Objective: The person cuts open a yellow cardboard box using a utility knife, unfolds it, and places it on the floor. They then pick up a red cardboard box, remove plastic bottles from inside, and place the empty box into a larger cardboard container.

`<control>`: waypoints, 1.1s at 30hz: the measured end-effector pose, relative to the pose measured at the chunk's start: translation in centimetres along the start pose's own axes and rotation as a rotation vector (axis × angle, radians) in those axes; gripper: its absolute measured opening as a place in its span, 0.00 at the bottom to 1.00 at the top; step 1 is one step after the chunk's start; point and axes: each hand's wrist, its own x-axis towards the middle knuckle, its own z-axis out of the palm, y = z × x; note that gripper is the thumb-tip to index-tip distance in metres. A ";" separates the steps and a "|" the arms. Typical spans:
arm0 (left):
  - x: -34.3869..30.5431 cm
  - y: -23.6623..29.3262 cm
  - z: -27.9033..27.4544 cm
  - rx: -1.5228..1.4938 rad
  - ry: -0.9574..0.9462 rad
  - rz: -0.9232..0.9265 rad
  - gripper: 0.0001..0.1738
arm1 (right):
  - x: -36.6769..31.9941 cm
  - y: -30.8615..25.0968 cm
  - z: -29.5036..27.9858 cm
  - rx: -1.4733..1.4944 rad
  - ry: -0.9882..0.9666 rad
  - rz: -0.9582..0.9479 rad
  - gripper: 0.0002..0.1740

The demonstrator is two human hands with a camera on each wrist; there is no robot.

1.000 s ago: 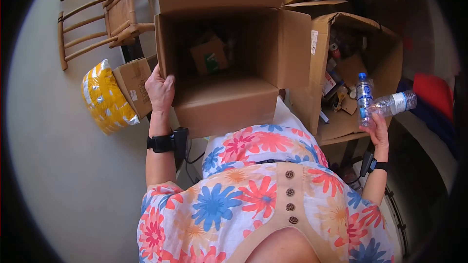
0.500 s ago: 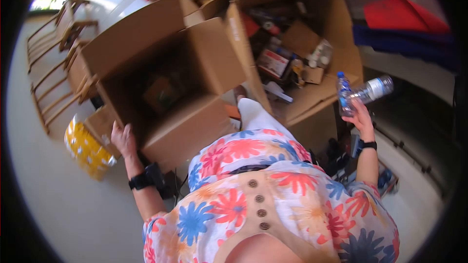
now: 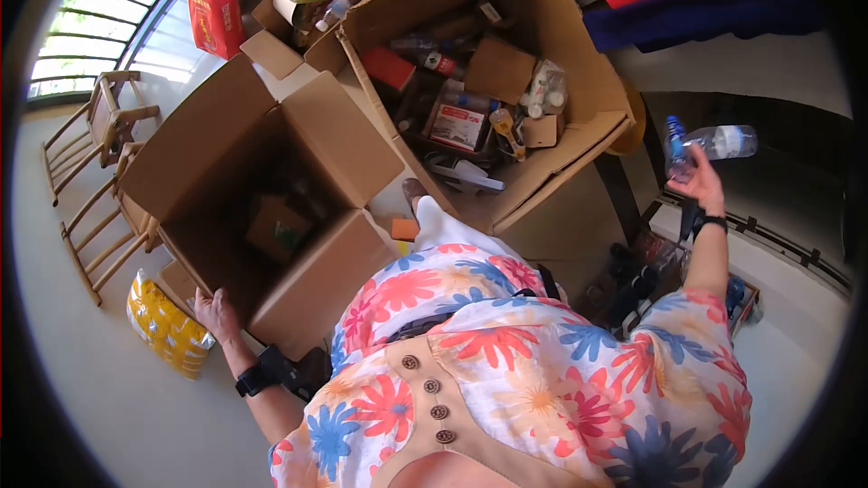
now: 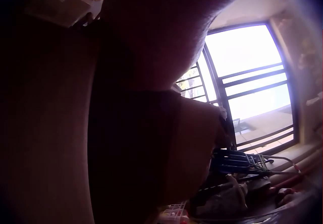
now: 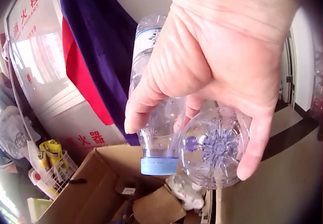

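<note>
An opened cardboard box (image 3: 312,294) stands at the left, dim inside, with a small carton (image 3: 276,228) at its bottom. My left hand (image 3: 217,314) grips its near left edge; in the left wrist view this hand (image 4: 156,37) is dark against the box wall (image 4: 45,118). Out to the right, my right hand (image 3: 701,183) holds two clear plastic bottles. One bottle (image 3: 731,142) lies sideways, its light blue cap (image 5: 159,166) showing beside the fingers. The other bottle (image 3: 674,134) points upward, its round base (image 5: 218,145) facing the right wrist camera below my right hand (image 5: 222,52).
A larger carton (image 3: 561,185) at centre holds bottles, small boxes and cardboard pieces. Bamboo chairs (image 3: 116,119) and a yellow package (image 3: 167,325) are at the left. A red bag (image 3: 214,14) stands near the window; red and blue cloths (image 3: 696,23) lie top right.
The head view has turned, so both boxes appear lower and farther left. The left hand stays at the box edge, and the right hand keeps both bottles, now held higher in view.
</note>
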 end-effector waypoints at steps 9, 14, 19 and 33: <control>-2.7 3.7 -1.1 0.117 0.046 0.094 0.11 | -0.7 -4.8 -1.8 0.048 0.307 -0.339 0.47; -3.2 5.7 -0.9 0.213 0.074 0.117 0.11 | 1.9 1.1 -3.3 0.189 0.082 -0.223 0.30; -1.3 4.7 -0.7 0.177 -0.006 0.069 0.11 | 0.8 8.1 0.1 0.200 -0.045 -0.061 0.13; -3.7 4.6 -0.7 0.059 -0.043 0.100 0.12 | 4.9 -5.5 -7.6 -0.403 0.552 -0.197 0.39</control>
